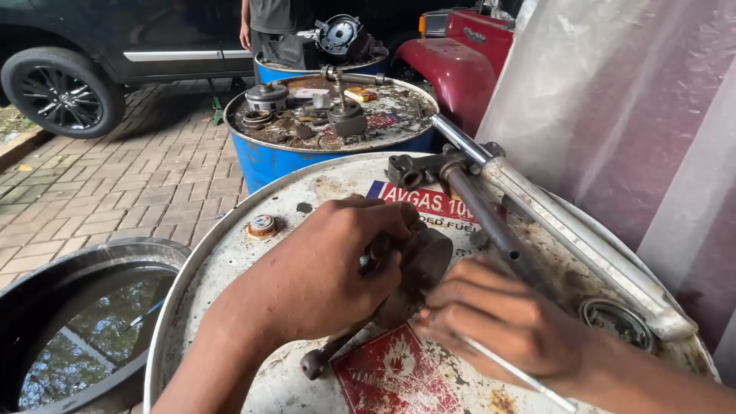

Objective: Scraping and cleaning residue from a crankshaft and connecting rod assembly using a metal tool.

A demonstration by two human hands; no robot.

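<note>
My left hand is closed over a dirty metal part that lies on the white drum lid. A dark lever with a ball end sticks out below that hand. My right hand rests on the lid beside the part, its fingers curled around a thin silver rod. A long grey fork-like metal assembly lies across the lid just beyond both hands.
A blue drum behind holds several greasy engine parts. A second blue drum stands farther back with a person behind it. A red vehicle body, a dark car, a water-filled tub at left, plastic sheeting at right.
</note>
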